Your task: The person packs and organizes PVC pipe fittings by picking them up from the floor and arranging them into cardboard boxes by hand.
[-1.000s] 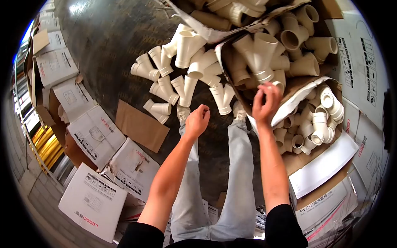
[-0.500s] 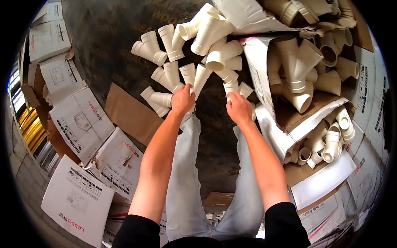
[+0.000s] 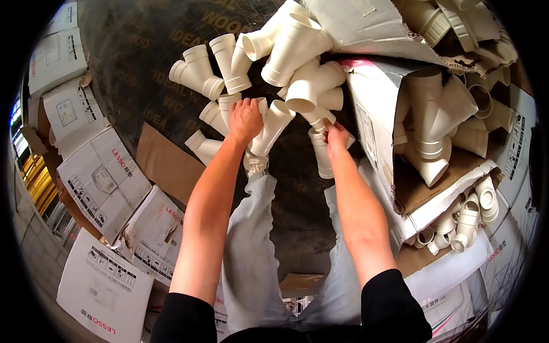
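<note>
Several cream Y-shaped pipe fittings lie on the dark floor beyond my feet. My left hand [image 3: 245, 121] is closed over the top of a Y fitting [image 3: 269, 130] near my left shoe; its fingertips are partly hidden. On the right, my right hand [image 3: 336, 137] has its fingers pinched on the upper end of another fitting [image 3: 321, 154], which stands out toward my legs. Between and beyond the hands, larger fittings [image 3: 293, 48] are piled against one another. A further Y fitting [image 3: 197, 71] rests at the pile's left.
An open carton [image 3: 373, 137] with large fittings stands on the right, with smaller elbow fittings [image 3: 468, 223] below it. Another carton [image 3: 372, 28] is at the top right. White boxes [image 3: 104, 286] line the left side, beside a brown cardboard sheet [image 3: 166, 163].
My right hand has gone from the carton down to the floor fittings and closed on one. My left hand has moved forward and left onto a fitting. The view has shifted.
</note>
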A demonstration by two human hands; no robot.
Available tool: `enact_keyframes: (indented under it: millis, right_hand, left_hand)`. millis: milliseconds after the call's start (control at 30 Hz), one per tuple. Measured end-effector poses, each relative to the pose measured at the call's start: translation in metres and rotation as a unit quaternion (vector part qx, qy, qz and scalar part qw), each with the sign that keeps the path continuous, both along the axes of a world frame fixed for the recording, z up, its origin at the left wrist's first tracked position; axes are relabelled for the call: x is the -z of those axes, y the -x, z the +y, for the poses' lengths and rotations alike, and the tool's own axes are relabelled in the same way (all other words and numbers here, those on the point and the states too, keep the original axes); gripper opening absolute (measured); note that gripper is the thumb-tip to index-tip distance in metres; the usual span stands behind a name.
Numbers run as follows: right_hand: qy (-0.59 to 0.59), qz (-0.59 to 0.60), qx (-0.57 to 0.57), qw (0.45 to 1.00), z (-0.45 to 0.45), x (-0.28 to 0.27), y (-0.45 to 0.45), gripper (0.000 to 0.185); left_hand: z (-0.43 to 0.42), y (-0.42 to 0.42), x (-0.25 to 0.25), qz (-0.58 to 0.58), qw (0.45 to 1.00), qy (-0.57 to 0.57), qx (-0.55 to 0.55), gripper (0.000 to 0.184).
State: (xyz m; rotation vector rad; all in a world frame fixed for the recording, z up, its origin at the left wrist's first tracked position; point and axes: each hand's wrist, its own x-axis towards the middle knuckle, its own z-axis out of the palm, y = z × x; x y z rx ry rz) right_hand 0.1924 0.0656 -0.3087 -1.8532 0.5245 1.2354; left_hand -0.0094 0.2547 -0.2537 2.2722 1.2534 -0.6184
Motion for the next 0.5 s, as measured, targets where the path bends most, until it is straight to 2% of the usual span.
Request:
enact_keyframes:
  millis: [33, 67, 133, 200, 400, 500]
  right_hand:
    - [0.016, 0.012, -0.009, 1.000, 0.000, -0.006, 0.000, 0.038]
    - [0.015, 0.011, -0.009, 1.000, 0.001, -0.014, 0.004, 0.038]
    - [-0.024, 0.054, 0.052, 0.997, 0.009, -0.032, 0.017, 0.033]
    - [-0.038, 0.088, 0.096, 0.991, 0.018, -0.052, 0.030, 0.029]
    - [0.018, 0.093, 0.146, 0.985, 0.006, -0.091, 0.058, 0.028]
    - [0.026, 0.095, 0.147, 0.984, -0.012, -0.120, 0.064, 0.026]
  left_hand:
    - [-0.001, 0.001, -0.004, 0.000, 1.000, 0.000, 0.000, 0.035]
    - [-0.003, 0.004, -0.010, -0.026, 1.000, -0.014, -0.003, 0.028]
    - [-0.009, 0.010, -0.020, -0.052, 0.998, -0.032, -0.009, 0.021]
    - [-0.016, 0.018, -0.029, -0.020, 0.995, 0.100, -0.005, 0.023]
    - [-0.058, 0.037, -0.083, -0.022, 0.998, 0.054, 0.030, 0.016]
    - [-0.077, 0.050, -0.106, -0.104, 0.994, -0.010, 0.021, 0.016]
